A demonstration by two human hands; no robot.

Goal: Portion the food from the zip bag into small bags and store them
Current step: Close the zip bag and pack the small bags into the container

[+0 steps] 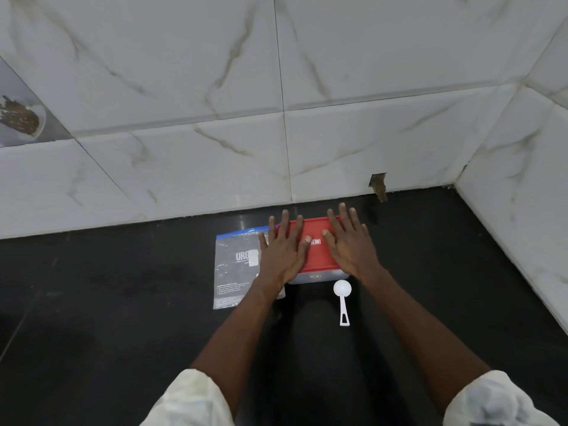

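A clear box with a red lid stands on the black counter near the tiled wall. My left hand lies flat on the lid's left side, fingers spread. My right hand lies flat on its right side, fingers apart. Neither hand grips anything. A clear zip bag with a blue seal strip and printed text lies flat just left of the box, partly under my left wrist. It looks empty. A white plastic scoop lies in front of the box, handle toward me.
White marble-look tiles form the back wall and a side wall at the right, meeting in a corner. A small hole is in the wall base behind the box. A decorative tile shows at far left.
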